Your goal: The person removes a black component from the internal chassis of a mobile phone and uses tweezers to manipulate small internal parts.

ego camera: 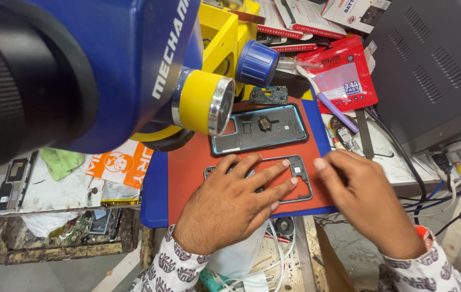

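My left hand [234, 200] lies flat with spread fingers on a grey phone middle frame [302, 174] on the red work mat [187, 167]. My right hand [364, 197] rests at the mat's right edge, its fingertips next to the frame's right side; whether they touch it is unclear. Just beyond the frame lies a phone back housing [260, 128], inner side up, with a small dark part at its middle. A small green circuit board [269, 95] sits at the mat's far edge.
A blue and yellow microscope [133, 65] fills the upper left, close to the camera. Red packets [344, 75], a purple-handled tool [334, 109] and a grey metal box [436, 65] lie to the right. Cables [446, 189] hang at the right; a cluttered tray [57, 232] sits lower left.
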